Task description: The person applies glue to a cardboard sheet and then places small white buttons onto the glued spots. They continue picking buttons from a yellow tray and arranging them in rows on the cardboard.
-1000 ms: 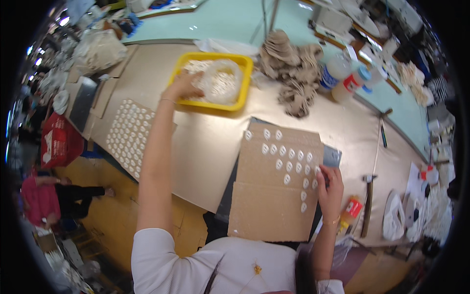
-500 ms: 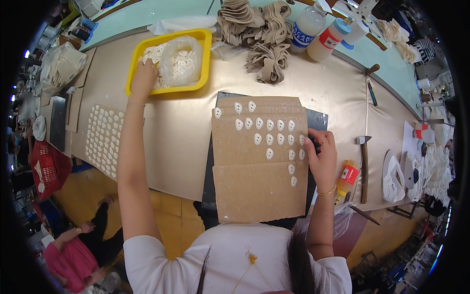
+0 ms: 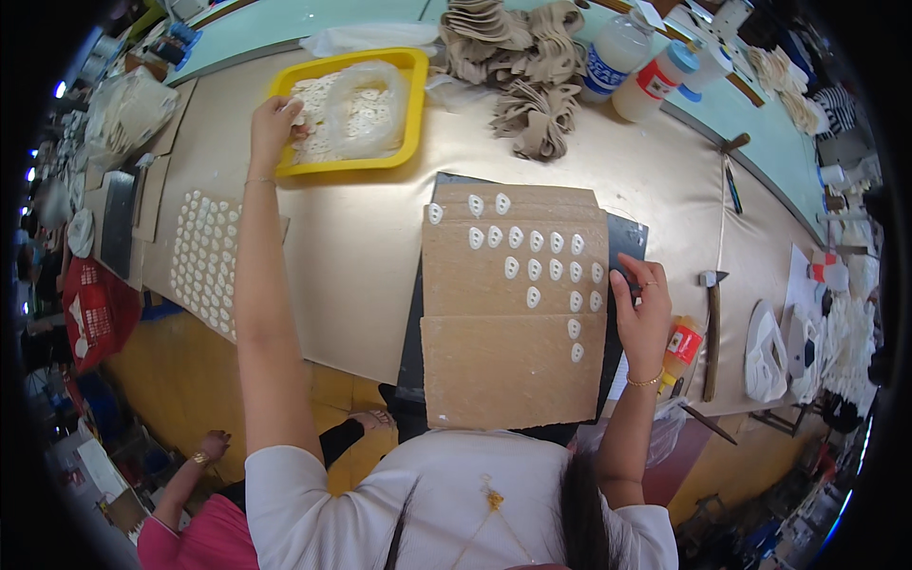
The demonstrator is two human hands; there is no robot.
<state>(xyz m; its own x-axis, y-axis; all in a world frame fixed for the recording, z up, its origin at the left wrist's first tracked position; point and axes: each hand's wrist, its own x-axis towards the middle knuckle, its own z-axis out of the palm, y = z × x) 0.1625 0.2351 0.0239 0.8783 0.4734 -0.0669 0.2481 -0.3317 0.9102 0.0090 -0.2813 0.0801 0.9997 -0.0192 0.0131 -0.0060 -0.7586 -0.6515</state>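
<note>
At the left rim of a yellow tray (image 3: 415, 114), my left hand (image 3: 273, 130) has its fingers curled together; what they hold, if anything, is hidden. Small white teardrop-shaped pieces with holes (image 3: 318, 133) fill the tray, some inside a clear plastic bag (image 3: 366, 109). In front of me a brown cardboard sheet (image 3: 513, 370) carries similar pieces (image 3: 537, 241) in uneven rows over its upper and right parts. My right hand (image 3: 646, 309) is just right of the sheet, above the black board (image 3: 628, 237) under it, thumb and forefinger apart with nothing visible between them.
More white pieces (image 3: 204, 256) lie in rows at the left. Beige strip bundles (image 3: 532, 114) and bottles (image 3: 613, 57) stand at the back. A glue bottle (image 3: 682, 344) and a hammer (image 3: 712, 332) lie at the right. A co-worker in pink (image 3: 204, 537) is at the lower left.
My left hand has drawn left from among the tray's pieces to its rim. My right hand has come away from the cardboard's edge. The co-worker has moved closer, and the whole view has shifted slightly.
</note>
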